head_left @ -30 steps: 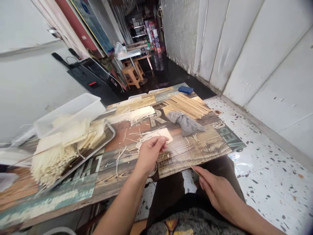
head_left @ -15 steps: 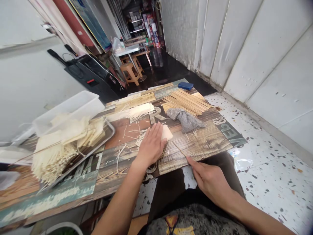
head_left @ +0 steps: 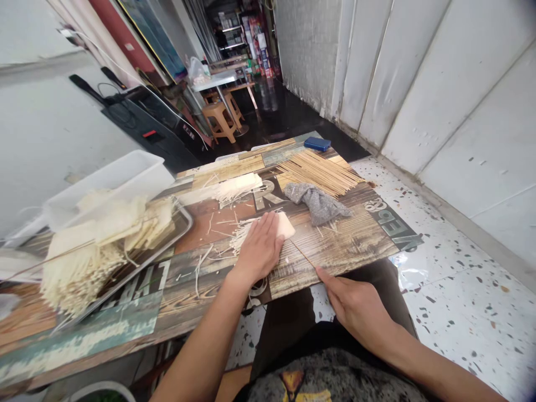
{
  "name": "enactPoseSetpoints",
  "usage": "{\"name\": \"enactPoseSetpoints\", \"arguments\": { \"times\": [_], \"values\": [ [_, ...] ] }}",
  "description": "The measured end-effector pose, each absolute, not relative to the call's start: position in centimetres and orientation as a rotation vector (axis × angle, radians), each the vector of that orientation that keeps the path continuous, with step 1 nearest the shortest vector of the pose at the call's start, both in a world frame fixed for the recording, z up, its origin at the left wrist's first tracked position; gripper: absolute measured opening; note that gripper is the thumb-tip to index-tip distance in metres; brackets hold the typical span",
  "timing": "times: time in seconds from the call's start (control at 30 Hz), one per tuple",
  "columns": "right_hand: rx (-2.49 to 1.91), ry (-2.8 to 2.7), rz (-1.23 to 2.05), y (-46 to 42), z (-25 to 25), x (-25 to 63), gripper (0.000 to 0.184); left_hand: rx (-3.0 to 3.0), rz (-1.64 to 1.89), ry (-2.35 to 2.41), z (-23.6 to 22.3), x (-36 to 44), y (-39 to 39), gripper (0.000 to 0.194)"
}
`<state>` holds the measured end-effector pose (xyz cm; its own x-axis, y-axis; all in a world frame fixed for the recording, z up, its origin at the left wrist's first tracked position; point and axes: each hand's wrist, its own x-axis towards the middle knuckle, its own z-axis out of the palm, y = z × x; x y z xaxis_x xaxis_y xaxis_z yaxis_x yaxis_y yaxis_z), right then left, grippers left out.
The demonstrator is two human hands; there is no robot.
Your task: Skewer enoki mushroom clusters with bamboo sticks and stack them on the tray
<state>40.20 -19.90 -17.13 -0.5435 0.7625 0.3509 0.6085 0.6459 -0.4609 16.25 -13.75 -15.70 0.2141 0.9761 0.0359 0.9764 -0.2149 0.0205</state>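
Note:
My left hand [head_left: 260, 245] lies flat, fingers stretched out, over a pale bundle of enoki mushrooms [head_left: 286, 225]. The bundle's smooth end shows beyond my fingers, and its thin strands fan out on the other side. In my right hand [head_left: 349, 296], near the table's front edge, is the end of a thin bamboo skewer [head_left: 304, 253]. The skewer points at the bundle's near edge; whether its tip is inside cannot be made out. Another enoki bundle [head_left: 238, 186] rests farther back. More enoki [head_left: 86, 273] is heaped on a metal tray [head_left: 184, 215] at the left.
Loose bamboo skewers [head_left: 320, 172] lie at the table's far right, beside a grey cloth [head_left: 318, 202] and a blue box [head_left: 317, 144]. A white plastic tub [head_left: 142, 167] stands behind the tray. Stray strands are scattered over the wood-patterned table [head_left: 352, 240].
The view has shifted slightly. Both hands keep nearly the same place, with the left still flat on the bundle and the right still holding the skewer.

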Motion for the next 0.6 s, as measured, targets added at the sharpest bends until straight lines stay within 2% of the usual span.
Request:
{"name": "enactPoseSetpoints", "arguments": {
  "times": [0.6],
  "values": [
    [-1.073,-2.313,0.375,-19.82,-17.70,39.75,0.041,-2.445,-0.002,-2.003,-15.42,16.38,-13.57,0.057]
  ]
}}
